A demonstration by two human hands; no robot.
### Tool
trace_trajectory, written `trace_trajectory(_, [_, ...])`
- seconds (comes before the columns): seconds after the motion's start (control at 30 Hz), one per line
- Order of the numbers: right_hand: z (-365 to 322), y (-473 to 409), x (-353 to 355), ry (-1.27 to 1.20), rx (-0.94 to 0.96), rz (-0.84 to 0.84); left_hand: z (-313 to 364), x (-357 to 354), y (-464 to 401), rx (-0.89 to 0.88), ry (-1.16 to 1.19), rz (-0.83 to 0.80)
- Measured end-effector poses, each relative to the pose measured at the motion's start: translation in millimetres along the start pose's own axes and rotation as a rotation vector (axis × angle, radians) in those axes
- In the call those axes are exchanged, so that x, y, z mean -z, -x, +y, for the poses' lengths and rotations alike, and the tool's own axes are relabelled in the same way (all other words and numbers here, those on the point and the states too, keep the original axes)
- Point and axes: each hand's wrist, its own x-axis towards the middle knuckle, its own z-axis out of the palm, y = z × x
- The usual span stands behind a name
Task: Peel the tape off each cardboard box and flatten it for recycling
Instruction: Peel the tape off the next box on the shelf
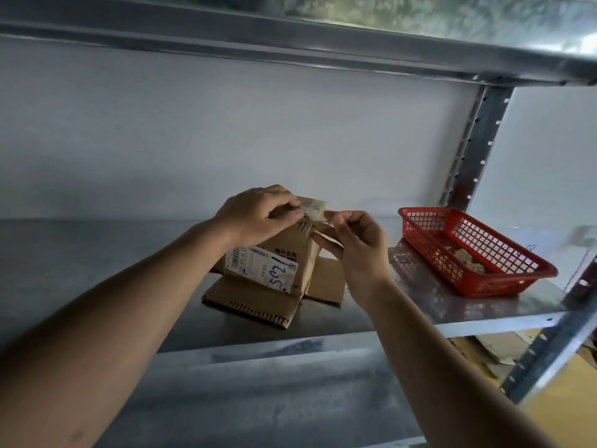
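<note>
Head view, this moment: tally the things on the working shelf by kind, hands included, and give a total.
Cardboard box: 1
Strip of tape: 1
Red basket, some scraps inside: 1
Hands: 2, left hand and right hand
Total: 5

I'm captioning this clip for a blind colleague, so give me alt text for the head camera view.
Two bare hands work tape off the top of a small cardboard box on a metal shelf: the left hand steadies the box while the right hand pinches the tape. A red basket sits at right.
</note>
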Motion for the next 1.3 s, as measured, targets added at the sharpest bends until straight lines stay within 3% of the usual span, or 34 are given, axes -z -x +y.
trace_trajectory(0.63, [-10,-35,-17,-0.083,-0.063,0.496,-9,10,5,-0.038,0.215,-0.102])
trace_trajectory(0.73, [-6,-30,-8,0.039,0.022,0.408,-9,12,2,-0.031,0.235,-0.149])
trace_trajectory(0.83, [-4,-28,7,0.16,0.012,0.195,-5,10,-4,-0.002,0.267,-0.165])
trace_trajectory(0.97, [-3,-31,11,0.506,0.054,-0.059,9,10,-20,0.101,0.27,-0.094])
trace_trajectory(1.13, [-15,-34,9,0.768,0.073,-0.067,20,0,-34,0.198,0.27,0.058])
trace_trajectory(1.3, [-33,-41,7,1.161,0.131,-0.1,13,-6,-27,0.211,0.325,0.048])
